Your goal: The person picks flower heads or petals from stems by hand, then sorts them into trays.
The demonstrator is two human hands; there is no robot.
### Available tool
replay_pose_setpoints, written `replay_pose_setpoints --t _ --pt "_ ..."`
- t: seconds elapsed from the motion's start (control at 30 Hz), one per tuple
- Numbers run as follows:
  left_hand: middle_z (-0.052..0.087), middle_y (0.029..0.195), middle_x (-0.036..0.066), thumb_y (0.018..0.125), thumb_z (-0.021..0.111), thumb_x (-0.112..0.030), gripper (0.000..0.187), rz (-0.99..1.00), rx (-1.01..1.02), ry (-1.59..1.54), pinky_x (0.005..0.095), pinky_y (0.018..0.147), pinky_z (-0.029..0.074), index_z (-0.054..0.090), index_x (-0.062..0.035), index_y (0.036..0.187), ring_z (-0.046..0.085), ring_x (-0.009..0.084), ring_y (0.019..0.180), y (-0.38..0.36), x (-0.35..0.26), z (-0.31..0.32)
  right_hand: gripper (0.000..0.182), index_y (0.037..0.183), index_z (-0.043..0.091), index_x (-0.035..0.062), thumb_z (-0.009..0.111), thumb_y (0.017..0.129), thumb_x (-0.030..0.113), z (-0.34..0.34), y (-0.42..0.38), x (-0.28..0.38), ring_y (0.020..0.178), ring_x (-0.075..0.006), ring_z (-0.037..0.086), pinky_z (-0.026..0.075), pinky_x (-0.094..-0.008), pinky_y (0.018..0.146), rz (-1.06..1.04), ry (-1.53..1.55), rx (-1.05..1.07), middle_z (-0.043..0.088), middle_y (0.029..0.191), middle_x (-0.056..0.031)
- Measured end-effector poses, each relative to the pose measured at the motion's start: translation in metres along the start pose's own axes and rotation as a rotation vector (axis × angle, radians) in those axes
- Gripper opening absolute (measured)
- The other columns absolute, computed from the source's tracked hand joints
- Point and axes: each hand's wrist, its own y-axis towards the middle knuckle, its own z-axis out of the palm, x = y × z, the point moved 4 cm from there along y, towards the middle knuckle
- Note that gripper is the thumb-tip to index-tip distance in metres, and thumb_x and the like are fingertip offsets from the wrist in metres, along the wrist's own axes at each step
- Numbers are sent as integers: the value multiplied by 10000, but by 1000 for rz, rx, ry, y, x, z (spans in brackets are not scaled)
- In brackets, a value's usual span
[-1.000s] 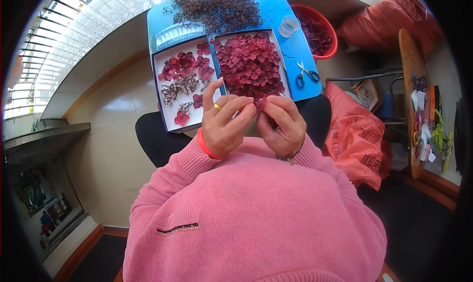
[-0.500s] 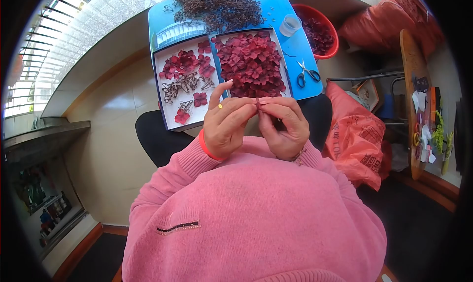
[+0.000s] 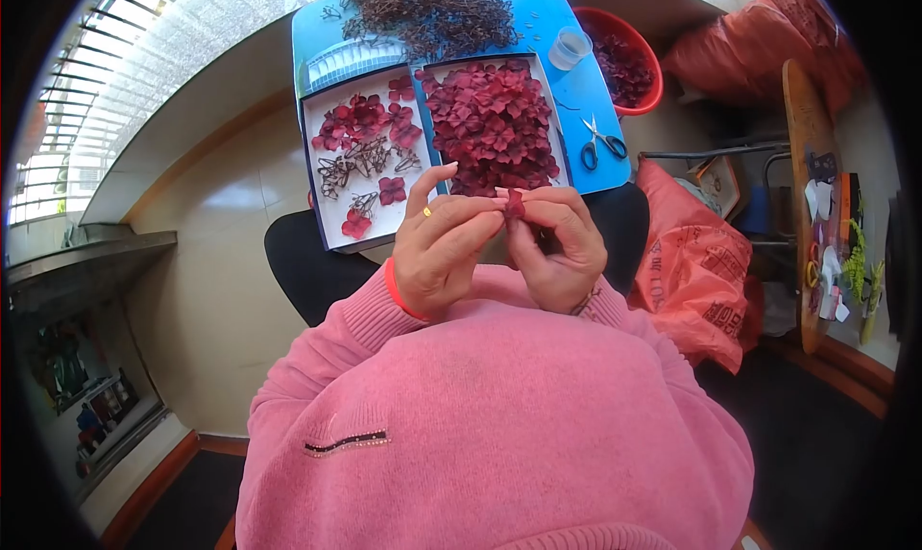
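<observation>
A small dark red artificial flower (image 3: 515, 205) is pinched between thumb and fingers of my right hand (image 3: 560, 247). My left hand (image 3: 440, 257) meets it from the other side, its fingertips closed at the flower's edge and its index finger raised. Whatever lies between the left fingertips is mostly hidden. Just beyond my hands, a shallow box holds a thick heap of dark red artificial flowers (image 3: 495, 118). Left of that heap, a white tray (image 3: 370, 220) carries loose flowers (image 3: 353, 122) and small brown stems (image 3: 353, 166).
On the blue table (image 3: 610, 177) lie open scissors (image 3: 602, 145), a clear plastic cup (image 3: 570, 48) and a large pile of brown stems (image 3: 432, 12). A red basin (image 3: 656, 94) of dark petals stands at the right. Red sacks (image 3: 687, 271) fill the floor beside my right leg.
The flower between my fingertips now shows more, turned up above my right thumb. My right hand has shifted very slightly; my left hand stays nearly in place.
</observation>
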Motion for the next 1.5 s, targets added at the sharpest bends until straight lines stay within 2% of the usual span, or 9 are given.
replay_pose_setpoints --t 0.27,0.37,0.57,0.77,0.87,0.97,1.2,1.4,1.5 --pt "653 975 129 702 660 84 261 -18 17 50 502 982 377 636 5 950 640 220 811 -2 -4 1 220 926 632 -17 659 737 -127 -1 1 3 824 -139 638 507 -221 674 -20 -33 20 623 967 -106" --pt "645 968 128 690 652 72 259 26 19 102 493 974 382 635 10 940 630 225 784 -4 -4 3 188 908 627 -19 649 751 -122 0 -1 -1 726 -107 625 486 -199 593 29 -26 9 619 985 -104" --pt "642 945 119 737 673 68 226 -71 25 119 463 950 409 627 -4 946 624 238 776 -6 5 8 52 933 615 27 602 887 46 4 -4 -24 570 -87 598 492 -202 487 875 541 90 641 824 -53" --pt "641 949 123 756 660 65 208 -133 -23 11 445 936 416 635 -3 950 623 246 800 -9 12 8 117 982 614 29 611 902 115 8 -6 -38 607 -117 615 537 -260 512 1016 891 63 647 782 -52" --pt "646 959 109 728 664 36 215 -41 -6 114 459 932 413 640 -7 938 619 231 790 -7 8 7 123 1003 614 31 603 908 108 10 -8 -43 628 -108 611 535 -259 526 955 920 62 642 781 -44" --pt "646 994 109 733 671 23 219 19 12 214 466 942 408 647 -7 948 625 222 810 -6 3 6 129 1015 615 35 595 916 114 9 -3 -36 625 -96 599 526 -247 527 712 708 91 634 776 -33" --pt "643 1025 126 746 646 48 259 9 36 205 480 985 376 636 -8 998 637 227 836 -7 1 2 131 1029 602 57 573 935 145 11 -8 -42 601 -93 594 521 -238 528 793 749 98 635 792 -27" --pt "648 923 126 766 620 42 254 -219 -83 -22 422 936 405 591 8 1016 623 220 778 -12 12 -1 148 1048 572 73 558 948 182 15 -9 -47 654 -112 633 530 -241 542 860 849 157 635 809 -33" --pt "637 867 103 781 627 25 185 -535 -283 -293 350 850 429 607 -9 963 605 215 774 -19 22 7 151 1051 570 71 555 949 182 14 -10 -47 675 -110 637 531 -238 551 864 790 189 629 804 -31"
